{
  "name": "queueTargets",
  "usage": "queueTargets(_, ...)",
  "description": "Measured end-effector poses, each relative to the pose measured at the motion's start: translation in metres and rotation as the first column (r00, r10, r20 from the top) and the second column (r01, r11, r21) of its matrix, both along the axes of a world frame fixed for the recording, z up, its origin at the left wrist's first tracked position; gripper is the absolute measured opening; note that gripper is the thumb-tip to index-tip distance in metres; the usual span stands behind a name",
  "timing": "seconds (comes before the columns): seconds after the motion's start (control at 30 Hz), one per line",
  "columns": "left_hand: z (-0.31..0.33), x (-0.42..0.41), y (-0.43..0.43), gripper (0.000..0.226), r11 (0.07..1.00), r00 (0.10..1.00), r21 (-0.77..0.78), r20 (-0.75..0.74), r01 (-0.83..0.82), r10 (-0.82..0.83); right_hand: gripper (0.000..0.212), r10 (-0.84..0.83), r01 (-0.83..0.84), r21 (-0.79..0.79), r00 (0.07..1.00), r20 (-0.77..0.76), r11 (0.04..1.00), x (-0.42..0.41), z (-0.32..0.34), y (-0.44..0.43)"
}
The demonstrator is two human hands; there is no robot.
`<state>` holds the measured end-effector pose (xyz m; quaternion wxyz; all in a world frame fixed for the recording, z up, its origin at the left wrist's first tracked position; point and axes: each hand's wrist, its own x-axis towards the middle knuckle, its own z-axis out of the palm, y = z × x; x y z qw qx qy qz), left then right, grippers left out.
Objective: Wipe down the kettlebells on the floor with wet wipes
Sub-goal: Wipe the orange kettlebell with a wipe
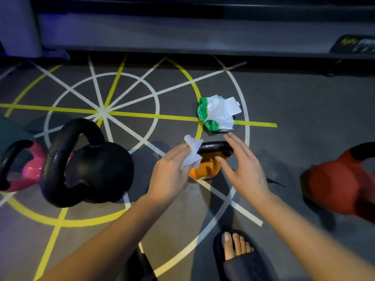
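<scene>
Left hand: fingers curled round a crumpled white wet wipe, held against the left side of the orange kettlebell.
Right hand: fingers straight and spread wide, holding nothing, just over the right end of the handle.
Orange kettlebell: on the floor between the hands, black handle on top.
Wipes pack: green and white, flap open, just beyond the orange kettlebell.
Other kettlebells: black and pink at left, red at right.
</scene>
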<state>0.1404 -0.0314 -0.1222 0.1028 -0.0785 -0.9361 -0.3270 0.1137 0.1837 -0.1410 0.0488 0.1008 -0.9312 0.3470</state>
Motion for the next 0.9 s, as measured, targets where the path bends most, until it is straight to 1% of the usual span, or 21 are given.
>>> queueTargets(0.03, 0.005, 0.004, 0.004, 0.031, 0.996, 0.999, 0.086, -0.018, 0.03, -0.028, 0.059, -0.03, 0.031, -0.054, 0.999, 0.023, 0.998, 0.004, 0.003, -0.002)
queueTargets(0.07, 0.011, 0.009, 0.008, 0.031, 0.978, 0.999, 0.205, 0.007, 0.048, -0.05, 0.057, -0.057, 0.06, -0.111, 0.998, 0.032, 0.992, 0.007, 0.005, -0.002)
queueTargets(0.13, 0.025, 0.016, 0.021, 0.023, 0.899, 0.989, 0.437, 0.128, 0.011, -0.075, 0.052, -0.086, 0.087, -0.216, 0.996, 0.014, 0.973, 0.011, 0.009, 0.003)
queueTargets(0.17, 0.03, 0.016, 0.029, 0.018, 0.858, 0.977, 0.513, 0.189, -0.015, -0.096, 0.048, -0.078, 0.08, -0.266, 0.997, 0.021, 0.961, 0.012, 0.012, 0.006)
queueTargets(0.2, 0.032, 0.015, 0.035, 0.015, 0.825, 0.962, 0.564, 0.241, -0.033, -0.126, 0.045, -0.058, 0.076, -0.323, 0.996, 0.064, 0.944, 0.012, 0.017, 0.008)
queueTargets(0.27, 0.032, 0.011, 0.042, 0.015, 0.771, 0.922, 0.634, 0.329, -0.054, -0.206, 0.039, -0.002, 0.118, -0.463, 0.97, 0.244, 0.878, 0.01, 0.027, 0.01)
queueTargets(0.3, 0.031, 0.009, 0.043, 0.016, 0.753, 0.898, 0.654, 0.373, -0.077, -0.232, 0.036, 0.036, 0.182, -0.543, 0.93, 0.365, 0.82, 0.01, 0.03, 0.011)
queueTargets(0.33, 0.029, 0.007, 0.043, 0.018, 0.738, 0.875, 0.665, 0.42, -0.117, -0.241, 0.032, 0.09, 0.265, -0.614, 0.871, 0.484, 0.743, 0.009, 0.032, 0.012)
queueTargets(0.37, 0.026, 0.005, 0.042, 0.02, 0.716, 0.85, 0.678, 0.466, -0.167, -0.243, 0.031, 0.151, 0.337, -0.656, 0.808, 0.57, 0.675, 0.009, 0.033, 0.013)
queueTargets(0.4, 0.025, 0.004, 0.04, 0.021, 0.678, 0.823, 0.7, 0.508, -0.223, -0.255, 0.034, 0.203, 0.372, -0.675, 0.764, 0.613, 0.637, 0.01, 0.034, 0.016)
queueTargets(0.43, 0.025, 0.005, 0.039, 0.022, 0.629, 0.792, 0.728, 0.542, -0.274, -0.281, 0.039, 0.241, 0.372, -0.68, 0.739, 0.629, 0.632, 0.01, 0.033, 0.018)
queueTargets(0.47, 0.025, 0.006, 0.038, 0.023, 0.584, 0.763, 0.75, 0.563, -0.31, -0.317, 0.042, 0.271, 0.355, -0.681, 0.725, 0.634, 0.641, 0.012, 0.033, 0.02)
queueTargets(0.5, 0.025, 0.007, 0.038, 0.024, 0.562, 0.745, 0.761, 0.571, -0.324, -0.343, 0.04, 0.29, 0.332, -0.677, 0.718, 0.633, 0.657, 0.014, 0.032, 0.021)
queueTargets(0.53, 0.024, 0.008, 0.037, 0.025, 0.566, 0.738, 0.759, 0.575, -0.322, -0.352, 0.034, 0.297, 0.322, -0.671, 0.712, 0.637, 0.668, 0.015, 0.033, 0.021)
queueTargets(0.6, 0.022, 0.011, 0.037, 0.024, 0.614, 0.737, 0.727, 0.589, -0.306, -0.331, 0.023, 0.271, 0.346, -0.66, 0.713, 0.647, 0.667, 0.016, 0.029, 0.021)
queueTargets(0.67, 0.018, 0.014, 0.038, 0.024, 0.648, 0.721, 0.692, 0.62, -0.318, -0.309, 0.019, 0.208, 0.388, -0.641, 0.727, 0.654, 0.662, 0.016, 0.026, 0.023)
queueTargets(0.77, 0.014, 0.019, 0.04, 0.027, 0.671, 0.677, 0.646, 0.678, -0.363, -0.287, 0.012, 0.12, 0.369, -0.579, 0.763, 0.636, 0.727, 0.017, 0.022, 0.029)
queueTargets(0.83, 0.011, 0.021, 0.042, 0.024, 0.684, 0.639, 0.599, 0.728, -0.416, -0.248, 0.009, 0.087, 0.343, -0.535, 0.777, 0.623, 0.772, 0.02, 0.019, 0.032)
queueTargets(0.9, 0.01, 0.022, 0.042, 0.023, 0.712, 0.593, 0.568, 0.761, -0.414, -0.263, 0.008, 0.055, 0.299, -0.476, 0.8, 0.598, 0.827, 0.024, 0.013, 0.031)
